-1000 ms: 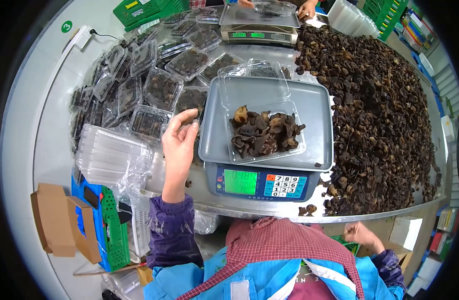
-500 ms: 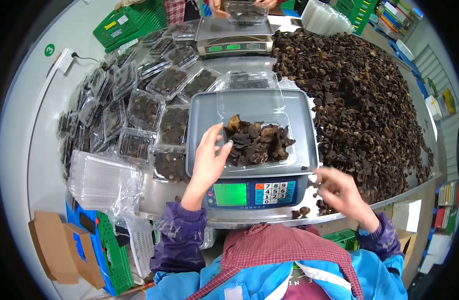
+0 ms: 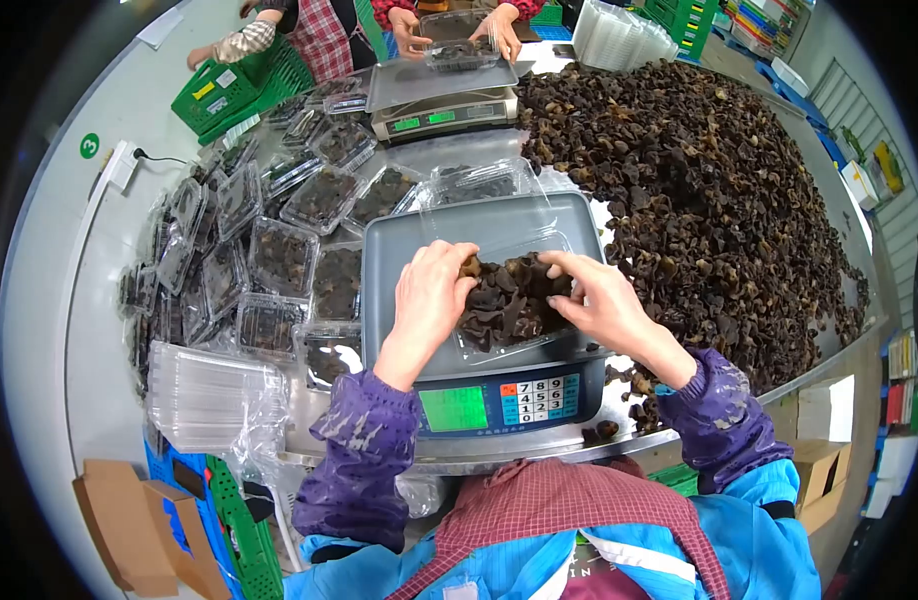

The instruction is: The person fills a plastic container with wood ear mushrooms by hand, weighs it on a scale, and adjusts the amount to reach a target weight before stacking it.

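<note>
Left hand (image 3: 429, 298) and right hand (image 3: 597, 302) have come onto the fungus (image 3: 507, 300) in the tray (image 3: 524, 243) on the scale (image 3: 399, 240), fingers curled; gripping or pressing: unclear.

I look onto a food-packing workshop: a counter (image 3: 549, 448) heaped with dried black fungus (image 3: 719, 190), a weighing scale (image 3: 484, 400), filled clear punnets (image 3: 279, 255), green crates (image 3: 229, 95).

I am wearing purple sleeves (image 3: 364, 450), a blue jacket (image 3: 759, 530) and a red-checked apron (image 3: 569, 500). Dark brown mushrooms (image 3: 509, 300) are lying in a clear tray (image 3: 479, 348) on the grey scale (image 3: 399, 230), whose display (image 3: 454, 408) is glowing green beside blue and white keys (image 3: 532, 397).
</note>
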